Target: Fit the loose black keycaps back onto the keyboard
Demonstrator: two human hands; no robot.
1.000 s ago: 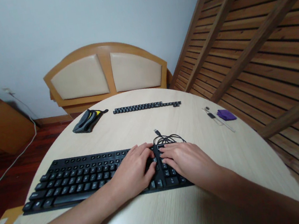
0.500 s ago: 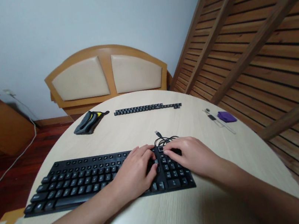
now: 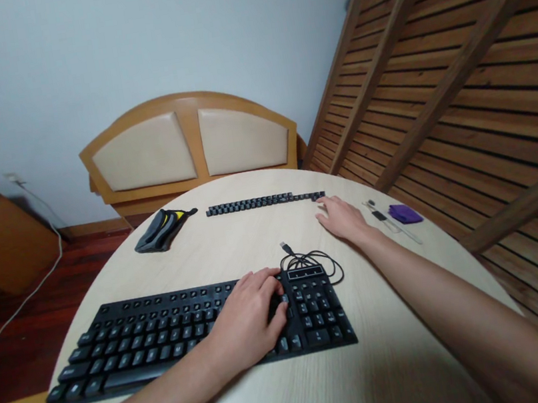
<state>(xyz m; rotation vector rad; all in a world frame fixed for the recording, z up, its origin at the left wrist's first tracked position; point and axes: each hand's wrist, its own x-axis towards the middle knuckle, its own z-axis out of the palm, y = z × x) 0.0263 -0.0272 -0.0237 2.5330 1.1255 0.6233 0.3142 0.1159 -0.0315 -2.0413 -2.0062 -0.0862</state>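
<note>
A black keyboard [image 3: 167,331] lies across the near part of the round table [image 3: 265,242]. My left hand [image 3: 248,315] rests flat on its right half, fingers spread over the keys. My right hand [image 3: 339,218] is stretched out toward the far side, fingers extended, its tips at the right end of a row of loose black keycaps [image 3: 264,201]. The keyboard's coiled black cable with a USB plug [image 3: 308,259] lies just behind the number pad.
A grey and yellow pouch [image 3: 159,229] sits at the far left of the table. A purple cloth [image 3: 405,213] and a small clear tool [image 3: 385,216] lie at the right. A wooden chair [image 3: 190,149] stands behind, and slatted wooden frames [image 3: 458,79] lean at right.
My right hand has left the keyboard's number pad and reached forward to the right end of the keycap row. My left hand stays on the keyboard. The view has tilted slightly.
</note>
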